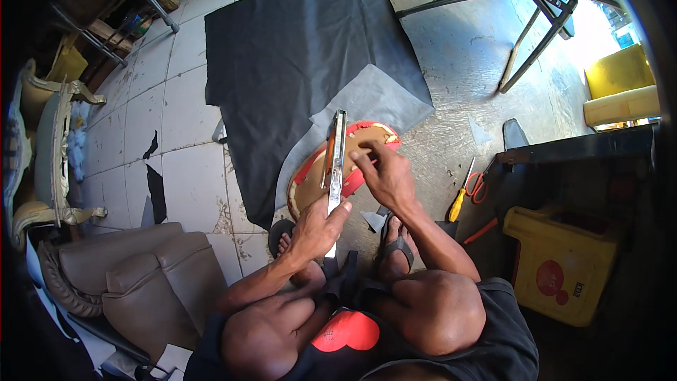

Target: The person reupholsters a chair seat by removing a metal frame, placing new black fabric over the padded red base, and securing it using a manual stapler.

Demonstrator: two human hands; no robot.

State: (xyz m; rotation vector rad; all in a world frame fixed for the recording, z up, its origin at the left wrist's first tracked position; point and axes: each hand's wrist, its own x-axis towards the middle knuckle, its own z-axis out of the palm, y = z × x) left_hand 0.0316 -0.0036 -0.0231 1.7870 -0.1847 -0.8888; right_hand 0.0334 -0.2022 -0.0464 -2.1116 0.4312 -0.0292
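Pale tiles cover the floor on the left and meet bare grey concrete on the right. Across both lies a large black sheet, a grey layer showing at its near edge. An oblong brown panel with a red border rests by that grey layer, in front of the seated person. Upright over it stands a long metal tool, the fingers of the left hand wrapped around its lower end. The right hand is at the panel's right half, fingers curled, thumb and forefinger close together; whether they pinch anything, I cannot tell. A yellow-handled screwdriver and red-handled scissors lie to the right. Beyond, a yellow crate carries red round marks and a small dark label with light characters. Tiny dark marks on the red print on the person's clothing are too small to read.
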